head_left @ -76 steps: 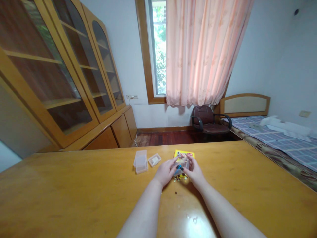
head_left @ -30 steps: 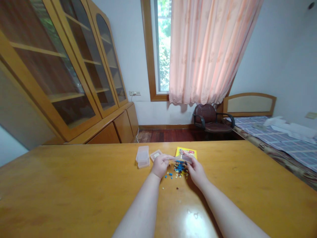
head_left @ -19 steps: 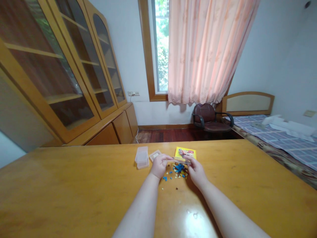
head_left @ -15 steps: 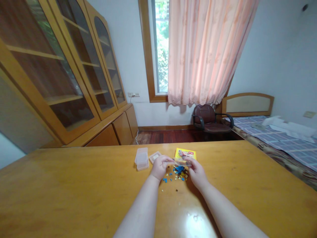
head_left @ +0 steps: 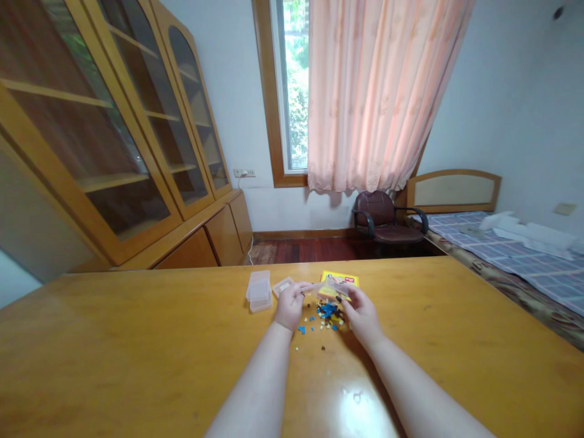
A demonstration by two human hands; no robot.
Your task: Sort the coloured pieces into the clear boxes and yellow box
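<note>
My left hand and my right hand are raised just above the table, both closed on a clear plastic bag stretched between them. A small dark spot shows at the right fingertips; I cannot make out whether it is a piece inside the bag. Under the bag lies a loose pile of small building bricks, mostly blue, with cream, yellow and dark brown ones around it. Behind the bag, partly covered by it, is a yellow printed box or booklet.
Clear plastic boxes stand left of my hands, with a small pale tray beside them. The wooden table reaches out on both sides. Beyond it are a glass-fronted cabinet, a brown armchair and a bed.
The bag has changed shape, tilting and crumpling between my hands. My right fingers have turned slightly, and a dark spot now shows at their tips. The view has shifted a little.
</note>
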